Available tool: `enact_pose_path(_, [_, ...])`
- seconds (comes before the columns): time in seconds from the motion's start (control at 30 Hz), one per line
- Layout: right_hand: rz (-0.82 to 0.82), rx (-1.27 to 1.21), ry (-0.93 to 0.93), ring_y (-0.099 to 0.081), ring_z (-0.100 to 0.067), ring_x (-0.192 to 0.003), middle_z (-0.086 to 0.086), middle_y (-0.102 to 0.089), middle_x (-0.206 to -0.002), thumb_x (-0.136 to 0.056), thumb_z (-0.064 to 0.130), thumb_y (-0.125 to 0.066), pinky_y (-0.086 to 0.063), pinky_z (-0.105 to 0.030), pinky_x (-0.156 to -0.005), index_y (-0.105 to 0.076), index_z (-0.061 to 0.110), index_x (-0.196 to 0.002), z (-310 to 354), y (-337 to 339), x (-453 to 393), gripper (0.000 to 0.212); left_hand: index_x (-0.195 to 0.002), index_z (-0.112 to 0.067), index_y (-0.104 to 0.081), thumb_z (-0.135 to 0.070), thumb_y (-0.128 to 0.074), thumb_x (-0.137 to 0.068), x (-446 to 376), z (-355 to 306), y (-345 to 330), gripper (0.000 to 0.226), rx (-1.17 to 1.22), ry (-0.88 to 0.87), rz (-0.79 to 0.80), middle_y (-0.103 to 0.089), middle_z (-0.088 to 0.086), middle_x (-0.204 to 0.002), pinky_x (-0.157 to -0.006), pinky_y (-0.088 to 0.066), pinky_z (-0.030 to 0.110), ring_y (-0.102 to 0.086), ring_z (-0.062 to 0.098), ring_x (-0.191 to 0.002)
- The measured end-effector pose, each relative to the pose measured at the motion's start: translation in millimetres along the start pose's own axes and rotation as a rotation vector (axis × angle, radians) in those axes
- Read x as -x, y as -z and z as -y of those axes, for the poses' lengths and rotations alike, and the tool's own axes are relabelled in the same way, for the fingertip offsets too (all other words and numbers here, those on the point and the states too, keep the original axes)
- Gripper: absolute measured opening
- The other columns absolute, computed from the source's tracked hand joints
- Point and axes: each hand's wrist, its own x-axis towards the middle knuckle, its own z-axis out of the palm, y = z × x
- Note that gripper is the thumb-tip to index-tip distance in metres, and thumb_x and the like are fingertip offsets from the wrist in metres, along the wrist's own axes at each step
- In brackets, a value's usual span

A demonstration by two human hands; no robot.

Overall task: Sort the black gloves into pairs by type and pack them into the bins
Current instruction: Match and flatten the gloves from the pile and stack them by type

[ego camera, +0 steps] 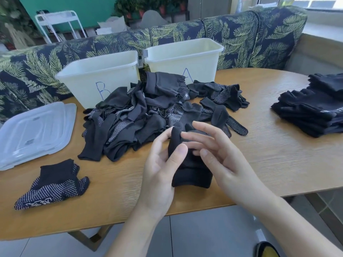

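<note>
You hold a plain black glove (187, 169) between both hands just above the near edge of the bench (269, 164), its cuff end hanging toward you and one dark tip sticking up between your hands. Your left hand (161, 167) grips it from the left, thumb pressed on the fabric and fingers (159, 140) curled round the upper part. Your right hand (219, 158) meets it from the right, thumb on the cloth, while its fingers (204, 127) are spread loosely over the top; how firmly they hold the glove cannot be told. Just beyond your hands lies the loose pile of black gloves (152, 115), plain ones tangled with white-dotted ones, reaching to the foot of the bins. Behind the pile stand two cream bins side by side: bin B (100, 75) on the left and bin A (185, 56) on the right, each with its letter in blue on the near wall. At the near left a dotted glove pair (53, 184) lies apart from the pile. At the far right sits a neat stack of plain gloves (313, 106). On the left edge rest clear plastic lids (35, 132). A leaf-patterned sofa (241, 38) runs behind the bench.
</note>
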Motion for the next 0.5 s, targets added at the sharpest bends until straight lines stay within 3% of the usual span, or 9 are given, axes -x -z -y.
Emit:
enact_pose_path(0.13, [-0.176, 0.024, 0.008, -0.065, -0.021, -0.120, 0.000, -0.070, -0.124, -0.100, -0.008, -0.052, -0.051, -0.036, -0.102, -0.054, 0.017, -0.135, 3, 5, -1, 0.043, -0.127, -0.032, -0.065, -0.022, -0.069, -0.086, -4, 6, 6, 0.043, -0.117, -0.014, -0.113, -0.075, 0.010, -0.116, -0.106, -0.047, 0.062, -0.068, 0.032, -0.113])
enact_pose_path(0.27, [-0.364, 0.270, -0.169, -0.066, -0.006, -0.105, 0.012, -0.070, -0.112, -0.095, 0.021, -0.069, -0.055, -0.035, -0.093, -0.064, 0.032, -0.119, 0, 17, -4, 0.027, -0.120, -0.035, -0.068, -0.028, -0.066, -0.089, -6, 10, 8, 0.031, -0.165, -0.066, -0.178, -0.076, 0.005, -0.114, -0.106, -0.048, 0.059, -0.069, 0.027, -0.113])
enact_pose_path(0.37, [-0.326, 0.336, -0.343, -0.070, -0.004, -0.085, 0.013, -0.070, -0.100, -0.091, 0.044, -0.068, -0.055, -0.029, -0.086, -0.061, 0.039, -0.120, 0, 21, -4, 0.030, -0.119, -0.033, -0.069, -0.030, -0.063, -0.092, -7, 11, 6, 0.027, -0.175, -0.097, -0.190, -0.075, 0.003, -0.117, -0.108, -0.046, 0.057, -0.067, 0.025, -0.117])
enact_pose_path(0.43, [-0.267, 0.271, -0.397, -0.072, -0.010, -0.070, 0.009, -0.073, -0.085, -0.091, 0.049, -0.065, -0.054, -0.026, -0.081, -0.059, 0.040, -0.121, 1, 20, -2, 0.033, -0.121, -0.031, -0.069, -0.031, -0.061, -0.094, -8, 11, 5, 0.028, -0.177, -0.106, -0.199, -0.074, 0.004, -0.120, -0.110, -0.044, 0.057, -0.065, 0.026, -0.119])
enact_pose_path(0.5, [-0.232, 0.185, -0.398, -0.071, -0.016, -0.064, 0.004, -0.075, -0.081, -0.091, 0.050, -0.065, -0.056, -0.036, -0.082, -0.058, 0.043, -0.120, 0, 17, -1, 0.031, -0.121, -0.031, -0.069, -0.032, -0.059, -0.095, -9, 11, 5, 0.028, -0.173, -0.095, -0.197, -0.073, 0.005, -0.120, -0.111, -0.042, 0.058, -0.064, 0.028, -0.120])
